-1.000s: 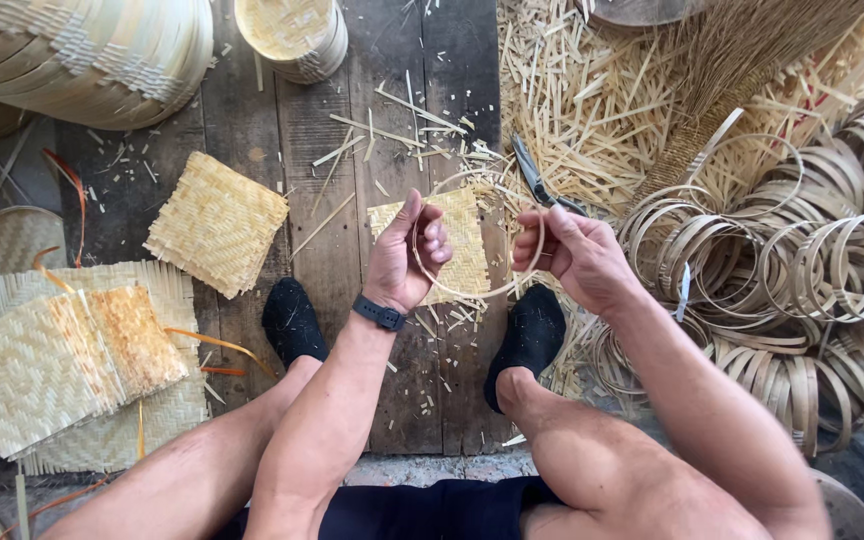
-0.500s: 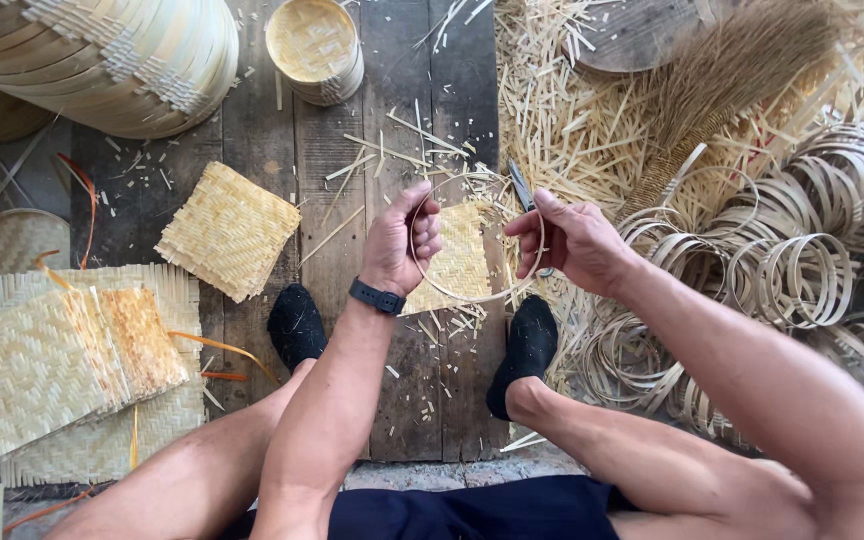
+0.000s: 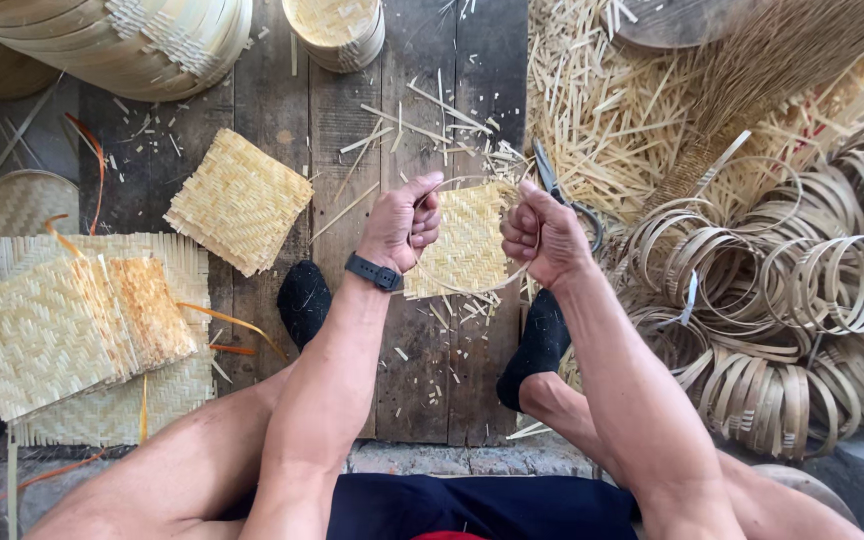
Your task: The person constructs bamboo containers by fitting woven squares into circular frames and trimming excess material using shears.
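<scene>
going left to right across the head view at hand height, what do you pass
stacked woven mats → single woven square → left hand → woven piece → right hand → pile of bamboo rings

Woven mat (image 3: 464, 240) at frame centre between left hand (image 3: 402, 222) and right hand (image 3: 542, 235). Scissors (image 3: 562, 190) just upper right of it. Bamboo rings (image 3: 802, 290) pile at right, mat stack (image 3: 239, 200) left of centre, larger mats (image 3: 72, 330) far left, all on plank floor (image 3: 272, 90).

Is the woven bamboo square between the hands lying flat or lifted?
Lifted: both the left hand and right hand grip the woven square above the floorboards.
</scene>
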